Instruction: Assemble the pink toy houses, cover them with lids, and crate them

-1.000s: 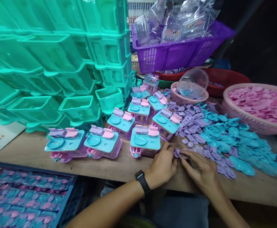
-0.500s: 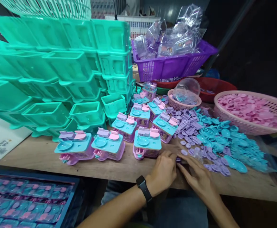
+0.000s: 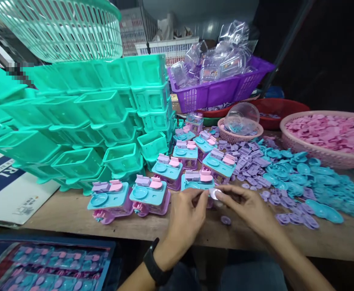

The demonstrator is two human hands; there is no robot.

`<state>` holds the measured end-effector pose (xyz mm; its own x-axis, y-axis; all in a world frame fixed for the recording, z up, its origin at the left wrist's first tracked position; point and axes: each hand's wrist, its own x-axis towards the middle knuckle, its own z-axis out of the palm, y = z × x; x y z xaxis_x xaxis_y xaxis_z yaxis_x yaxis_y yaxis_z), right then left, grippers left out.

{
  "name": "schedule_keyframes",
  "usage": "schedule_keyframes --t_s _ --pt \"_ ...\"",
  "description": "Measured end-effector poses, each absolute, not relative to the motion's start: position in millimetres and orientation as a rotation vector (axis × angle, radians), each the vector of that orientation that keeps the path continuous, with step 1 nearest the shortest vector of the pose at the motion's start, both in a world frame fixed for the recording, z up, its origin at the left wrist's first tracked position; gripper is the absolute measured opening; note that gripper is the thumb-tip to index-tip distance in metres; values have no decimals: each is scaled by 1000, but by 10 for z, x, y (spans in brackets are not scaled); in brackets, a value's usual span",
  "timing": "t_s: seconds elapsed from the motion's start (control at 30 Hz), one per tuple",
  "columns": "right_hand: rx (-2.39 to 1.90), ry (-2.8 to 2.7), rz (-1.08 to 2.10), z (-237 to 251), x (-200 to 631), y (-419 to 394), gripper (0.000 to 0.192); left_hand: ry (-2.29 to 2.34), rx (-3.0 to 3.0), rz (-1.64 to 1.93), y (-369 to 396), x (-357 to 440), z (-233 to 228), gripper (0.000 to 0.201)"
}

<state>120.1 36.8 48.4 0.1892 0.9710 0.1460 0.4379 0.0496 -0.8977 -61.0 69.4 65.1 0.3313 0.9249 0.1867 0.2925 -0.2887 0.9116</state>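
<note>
Both hands meet above the front edge of the wooden workbench point(image 3: 73, 214). The left hand point(image 3: 184, 220) and the right hand point(image 3: 249, 208) pinch one small pale round disc point(image 3: 214, 193) between their fingertips, lifted clear of the bench so that it can be turned and inspected. A loose purple disc point(image 3: 225, 220) lies just below them. The nearest assembled toy sink unit point(image 3: 196, 182) stands directly behind the hands, within reach. Loose purple parts point(image 3: 249, 161) and blue dish parts point(image 3: 310, 186) are heaped to the right, sorted by colour. Stacked teal housings point(image 3: 82, 121) occupy the left. A pink basket point(image 3: 328, 139) holds pink parts.
</note>
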Motion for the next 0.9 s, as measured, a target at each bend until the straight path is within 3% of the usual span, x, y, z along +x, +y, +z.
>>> schedule_keyframes --t_s 0.1,0.23,0.4,0.7,0.9 --pt "-1585 -1378 745 463 1176 543 43 1023 2216 1177 737 -689 546 24" --pt "-1553 -1255 813 535 1122 653 41 845 2486 1092 858 -707 424 43" --pt "-1464 -987 1118 619 1030 716 41 817 2708 1036 954 -744 447 52" --pt "-1533 -861 1161 672 1029 689 41 594 2855 1097 1049 -809 462 44" --pt "-1489 -871 1199 559 1102 705 51 662 2814 951 991 -783 496 44"
